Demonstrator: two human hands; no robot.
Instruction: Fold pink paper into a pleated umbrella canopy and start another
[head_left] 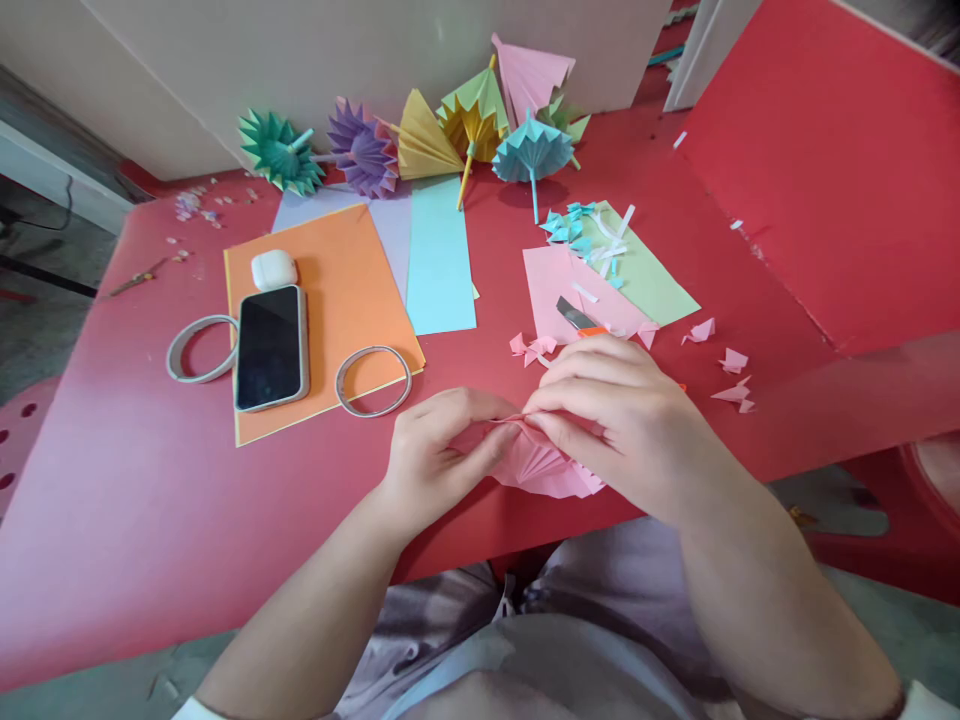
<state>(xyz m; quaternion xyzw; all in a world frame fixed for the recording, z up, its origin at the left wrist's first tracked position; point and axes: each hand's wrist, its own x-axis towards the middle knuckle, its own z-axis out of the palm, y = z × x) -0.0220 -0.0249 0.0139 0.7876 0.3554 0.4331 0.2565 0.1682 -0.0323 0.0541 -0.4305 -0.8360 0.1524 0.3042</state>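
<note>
Near the table's front edge, a pleated pink paper fan (546, 472) spreads below my fingers. My left hand (446, 445) pinches its upper edge between thumb and fingers. Close beside it, my right hand (619, 405) pinches the same paper, fingertips almost touching the left ones. The fan's upper part is partly hidden by both hands. Just beyond my right hand lies a cutter knife (576, 314) with a grey blade and an orange body, partly covered by the hand. Pink paper scraps (534, 348) lie next to it, on and around a flat pink sheet (544, 285).
Finished paper umbrellas (365, 148) line the back by the wall. A phone (271, 348), an earbud case (274, 269) and two tape rolls (373, 382) rest on or beside orange paper (337, 270). Blue scraps (568, 228) lie on green paper (660, 275). A red panel (832, 170) rises at right.
</note>
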